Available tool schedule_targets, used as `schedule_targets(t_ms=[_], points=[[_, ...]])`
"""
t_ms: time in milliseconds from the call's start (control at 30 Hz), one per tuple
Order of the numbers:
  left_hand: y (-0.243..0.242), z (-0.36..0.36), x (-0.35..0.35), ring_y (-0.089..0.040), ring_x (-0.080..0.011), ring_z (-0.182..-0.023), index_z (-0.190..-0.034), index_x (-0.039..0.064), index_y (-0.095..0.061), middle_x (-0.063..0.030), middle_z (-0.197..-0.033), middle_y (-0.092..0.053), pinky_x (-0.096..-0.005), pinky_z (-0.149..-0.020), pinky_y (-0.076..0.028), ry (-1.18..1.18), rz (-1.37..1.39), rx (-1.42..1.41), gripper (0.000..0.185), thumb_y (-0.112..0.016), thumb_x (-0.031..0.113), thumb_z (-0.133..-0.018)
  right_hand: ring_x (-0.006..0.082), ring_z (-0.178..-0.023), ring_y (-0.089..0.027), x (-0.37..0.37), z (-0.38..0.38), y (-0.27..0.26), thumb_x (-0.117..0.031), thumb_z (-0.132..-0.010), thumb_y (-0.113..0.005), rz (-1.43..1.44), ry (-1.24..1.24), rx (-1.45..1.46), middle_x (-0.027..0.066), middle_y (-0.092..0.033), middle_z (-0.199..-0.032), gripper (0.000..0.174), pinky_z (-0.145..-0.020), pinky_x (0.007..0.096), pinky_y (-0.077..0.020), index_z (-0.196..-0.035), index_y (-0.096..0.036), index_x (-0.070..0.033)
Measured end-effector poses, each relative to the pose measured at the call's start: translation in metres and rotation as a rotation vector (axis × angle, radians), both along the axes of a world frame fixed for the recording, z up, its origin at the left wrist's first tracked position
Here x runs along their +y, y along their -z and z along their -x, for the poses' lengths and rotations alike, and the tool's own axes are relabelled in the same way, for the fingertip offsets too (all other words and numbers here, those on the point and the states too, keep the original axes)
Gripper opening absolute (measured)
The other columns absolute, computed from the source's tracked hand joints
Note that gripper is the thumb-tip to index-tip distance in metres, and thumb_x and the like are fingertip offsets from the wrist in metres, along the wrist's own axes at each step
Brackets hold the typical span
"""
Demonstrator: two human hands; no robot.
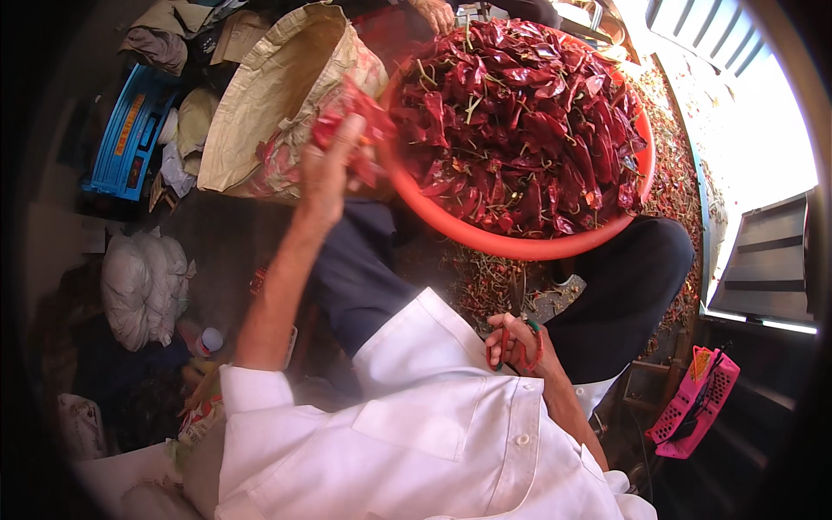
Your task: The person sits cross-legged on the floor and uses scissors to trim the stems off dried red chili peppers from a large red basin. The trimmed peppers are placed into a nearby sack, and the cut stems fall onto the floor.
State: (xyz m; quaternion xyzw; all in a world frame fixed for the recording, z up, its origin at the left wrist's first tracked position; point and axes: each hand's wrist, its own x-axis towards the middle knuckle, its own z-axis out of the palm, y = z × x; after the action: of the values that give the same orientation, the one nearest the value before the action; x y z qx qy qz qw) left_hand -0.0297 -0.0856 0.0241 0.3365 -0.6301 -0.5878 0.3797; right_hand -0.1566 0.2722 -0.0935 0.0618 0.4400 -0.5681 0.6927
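My left hand point(331, 159) is raised between a woven sack and a basin, its fingers closed around a bunch of dried red chili peppers point(364, 127); motion blurs both. In front of me stands a round orange-red plastic basin point(513, 247) heaped with dried red chilies point(520, 130), some with pale stems. Near my lap, my right hand point(523, 344) has its fingers through the red-wrapped handles of a pair of scissors point(517, 292). The dark blades point away from me, towards the basin; whether they are apart cannot be told.
A woven sack point(260, 104) gapes left of the basin. Another person's hand point(434, 14) is at its far rim. Chili scraps and stems point(669, 162) litter the floor. A blue crate point(127, 140) and a white bundle point(143, 286) lie left, a pink plastic basket point(695, 403) right.
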Motion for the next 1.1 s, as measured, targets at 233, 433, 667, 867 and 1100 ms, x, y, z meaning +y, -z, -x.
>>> schedule_targets(t_ms=[233,433,667,867,1100], points=[[-0.101,-0.077,-0.165,-0.064,-0.0253,-0.118,-0.142,-0.003,-0.056,-0.0203,-0.138,-0.063,-0.0349,-0.099,-0.051,-0.254,0.703,-0.715,0.078,-0.086,0.041,-0.085,0.0211,-0.073,-0.067,-0.003,0.002,0.001,-0.036,-0.098,-0.071,-0.040,-0.038,0.026,0.0176,-0.069,-0.091,0.058,-0.066,0.0342,-0.0562,-0.129,-0.056,0.011],[0.007,-0.029,-0.062,-0.058,-0.0275,-0.128,-0.136,0.005,-0.063,-0.0142,-0.135,-0.063,-0.0393,-0.111,-0.044,-0.111,0.870,-0.591,0.055,-0.082,0.022,-0.088,0.0199,-0.070,-0.065,-0.009,0.004,-0.004,-0.031,-0.098,-0.072,-0.050,-0.049,0.020,0.0162,-0.069,-0.090,0.052,-0.062,0.0353,-0.0568,-0.127,-0.059,0.010],[0.094,0.092,0.086,-0.071,-0.0207,-0.078,-0.112,0.006,-0.072,-0.0090,-0.097,-0.071,-0.0351,-0.072,-0.056,0.373,0.450,-0.527,0.030,-0.080,0.022,-0.089,0.0185,-0.069,-0.066,-0.006,0.007,-0.009,-0.031,-0.100,-0.069,-0.019,-0.046,0.076,0.0140,-0.069,-0.089,0.048,-0.062,0.0331,-0.0554,-0.128,-0.060,0.007],[0.123,0.153,0.106,-0.067,-0.0305,-0.075,-0.094,0.005,-0.069,-0.0102,-0.086,-0.068,-0.0442,-0.065,-0.050,0.258,0.643,-0.769,0.043,-0.078,0.047,-0.087,0.0153,-0.070,-0.067,-0.003,0.010,-0.004,-0.033,-0.100,-0.070,0.001,-0.070,0.130,0.0100,-0.070,-0.089,0.044,-0.058,0.0284,-0.0537,-0.126,-0.064,0.001],[0.143,0.148,0.100,-0.066,-0.0298,-0.078,-0.101,0.007,-0.077,-0.0113,-0.090,-0.067,-0.0420,-0.069,-0.050,0.276,0.668,-0.667,0.033,-0.079,0.037,-0.087,0.0140,-0.067,-0.067,-0.004,0.009,-0.001,-0.034,-0.098,-0.070,0.043,-0.045,0.155,0.0082,-0.071,-0.087,0.042,-0.056,0.0258,-0.0514,-0.122,-0.066,0.001]])
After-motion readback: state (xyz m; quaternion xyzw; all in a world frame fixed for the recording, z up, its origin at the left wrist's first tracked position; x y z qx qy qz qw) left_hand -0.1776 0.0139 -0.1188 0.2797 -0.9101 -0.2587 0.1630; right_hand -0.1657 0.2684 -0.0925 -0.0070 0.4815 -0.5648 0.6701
